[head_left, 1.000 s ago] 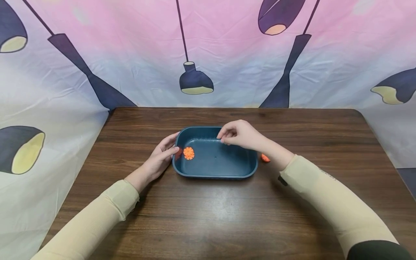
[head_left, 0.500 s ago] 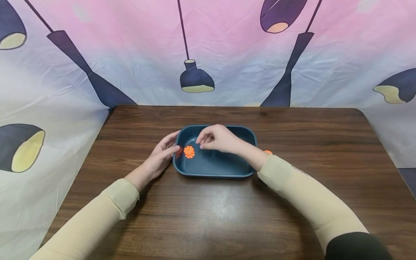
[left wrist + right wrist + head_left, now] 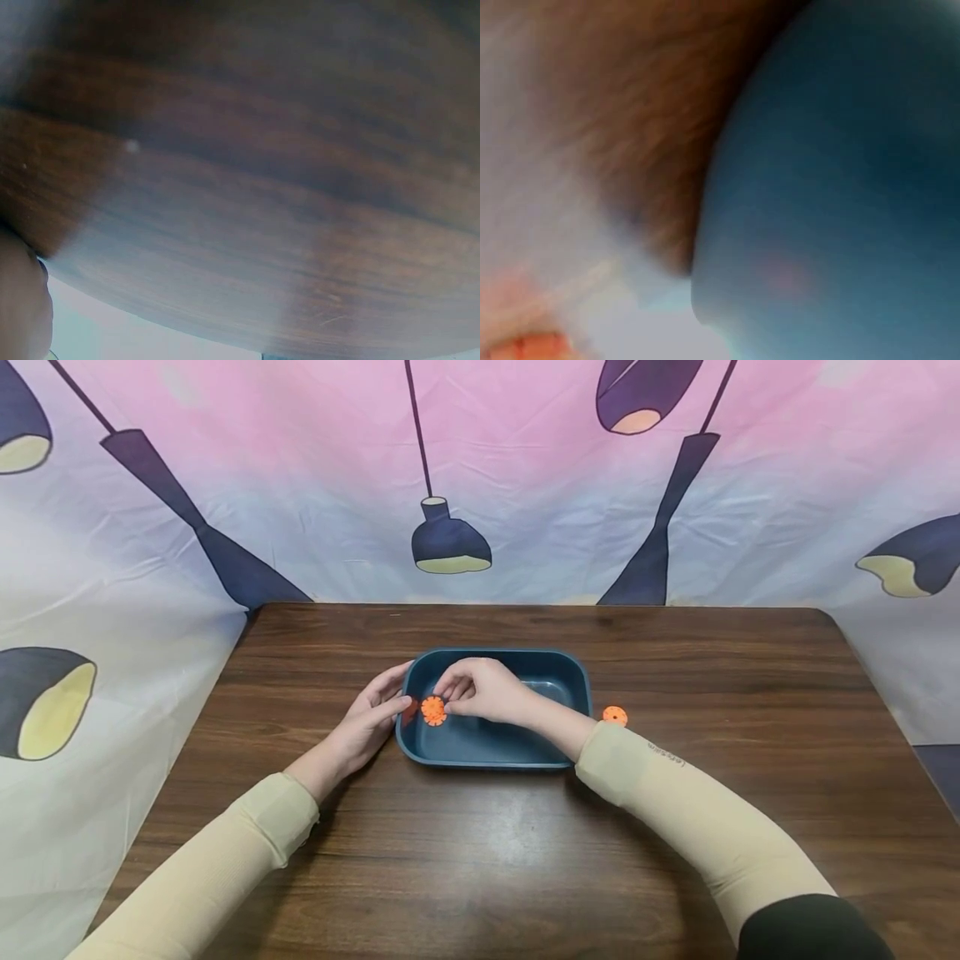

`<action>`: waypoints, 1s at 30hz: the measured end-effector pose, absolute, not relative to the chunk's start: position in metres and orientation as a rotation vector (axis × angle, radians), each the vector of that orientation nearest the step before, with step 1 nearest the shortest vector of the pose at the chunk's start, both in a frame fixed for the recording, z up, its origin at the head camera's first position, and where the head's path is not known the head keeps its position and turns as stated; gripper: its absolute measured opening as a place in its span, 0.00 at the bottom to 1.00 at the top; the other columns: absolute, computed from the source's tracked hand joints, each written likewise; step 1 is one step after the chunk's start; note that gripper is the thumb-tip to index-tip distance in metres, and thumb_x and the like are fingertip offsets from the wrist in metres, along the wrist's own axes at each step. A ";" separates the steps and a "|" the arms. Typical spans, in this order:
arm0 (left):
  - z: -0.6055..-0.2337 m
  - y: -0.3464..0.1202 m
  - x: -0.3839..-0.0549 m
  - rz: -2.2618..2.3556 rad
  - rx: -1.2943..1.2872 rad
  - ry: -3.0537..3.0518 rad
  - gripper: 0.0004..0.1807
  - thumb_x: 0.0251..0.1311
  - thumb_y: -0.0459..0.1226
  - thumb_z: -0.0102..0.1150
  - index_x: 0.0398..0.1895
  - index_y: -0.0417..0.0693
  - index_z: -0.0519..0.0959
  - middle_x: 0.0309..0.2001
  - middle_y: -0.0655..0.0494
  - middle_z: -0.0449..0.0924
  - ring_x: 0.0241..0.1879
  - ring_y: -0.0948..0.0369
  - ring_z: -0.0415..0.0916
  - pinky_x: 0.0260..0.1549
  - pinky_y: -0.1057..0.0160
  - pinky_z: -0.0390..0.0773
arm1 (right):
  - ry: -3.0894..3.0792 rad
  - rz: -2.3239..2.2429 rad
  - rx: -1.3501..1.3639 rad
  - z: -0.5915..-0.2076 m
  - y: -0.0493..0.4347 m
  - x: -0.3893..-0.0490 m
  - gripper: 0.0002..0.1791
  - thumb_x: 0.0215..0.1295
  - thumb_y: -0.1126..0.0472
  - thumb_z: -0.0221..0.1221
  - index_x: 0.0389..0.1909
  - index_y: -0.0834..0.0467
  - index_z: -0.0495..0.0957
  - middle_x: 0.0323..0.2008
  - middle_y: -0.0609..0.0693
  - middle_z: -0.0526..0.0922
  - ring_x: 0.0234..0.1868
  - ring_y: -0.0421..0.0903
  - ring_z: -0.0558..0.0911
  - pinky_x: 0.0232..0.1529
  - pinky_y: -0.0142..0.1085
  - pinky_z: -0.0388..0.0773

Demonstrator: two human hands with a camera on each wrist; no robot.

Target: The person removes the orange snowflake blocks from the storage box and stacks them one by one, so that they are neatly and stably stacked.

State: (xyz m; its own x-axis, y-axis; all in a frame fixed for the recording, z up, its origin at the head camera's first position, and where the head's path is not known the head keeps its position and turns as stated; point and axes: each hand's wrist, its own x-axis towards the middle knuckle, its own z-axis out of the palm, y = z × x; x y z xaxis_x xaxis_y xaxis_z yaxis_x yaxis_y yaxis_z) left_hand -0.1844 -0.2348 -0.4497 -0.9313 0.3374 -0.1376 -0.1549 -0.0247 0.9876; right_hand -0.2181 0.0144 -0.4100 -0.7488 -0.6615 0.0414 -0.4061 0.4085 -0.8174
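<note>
A dark blue plastic tub (image 3: 502,745) sits in the middle of the table, in the head view. My left hand (image 3: 369,720) grips its left end, the thumb over the rim and the fingers along the outside. Inside, near that end, lie orange notched discs (image 3: 433,713), partly overlapping. My right hand (image 3: 487,692) reaches over the tub from the right and pinches the upper disc's edge between thumb and fingertips. Another orange disc (image 3: 615,716) is outside the tub, just past its right end. Tub wall (image 3: 840,187) fills much of the blurred right wrist view.
The brown wooden table (image 3: 480,860) runs back to a printed cloth (image 3: 337,485) with lamp drawings. In the left wrist view, mostly bare tabletop (image 3: 225,187) shows. My right forearm's sleeve (image 3: 675,793) passes close to the outside disc.
My right hand has moved left across the tub, from its back right part to the discs inside. The left hand has kept its hold on the tub.
</note>
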 end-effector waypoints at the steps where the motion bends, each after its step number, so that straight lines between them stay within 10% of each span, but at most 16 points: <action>1: -0.450 -0.235 -0.184 2.020 0.193 1.919 0.31 0.80 0.35 0.48 0.84 0.52 0.59 0.79 0.55 0.64 0.69 0.68 0.69 0.63 0.69 0.73 | 2.389 -1.258 -0.940 -0.412 0.014 -0.217 0.13 0.67 0.69 0.69 0.52 0.63 0.86 0.48 0.56 0.88 0.47 0.47 0.88 0.49 0.30 0.86; 30: -0.451 -0.234 -0.185 2.015 0.178 1.902 0.32 0.81 0.36 0.48 0.85 0.52 0.57 0.75 0.61 0.66 0.69 0.70 0.69 0.64 0.71 0.72 | 2.570 -0.810 -1.178 -0.429 0.004 -0.212 0.29 0.71 0.59 0.70 0.71 0.56 0.78 0.70 0.54 0.79 0.74 0.51 0.75 0.76 0.46 0.70</action>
State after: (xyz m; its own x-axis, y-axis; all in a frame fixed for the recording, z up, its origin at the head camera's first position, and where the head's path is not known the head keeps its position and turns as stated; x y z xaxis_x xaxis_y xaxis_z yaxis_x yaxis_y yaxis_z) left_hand -0.1849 -0.2342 -0.4514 -0.9262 0.3438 -0.1547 -0.1742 -0.0265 0.9843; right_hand -0.2123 0.0042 -0.4294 -0.6623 -0.7480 0.0440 -0.6379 0.5321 -0.5568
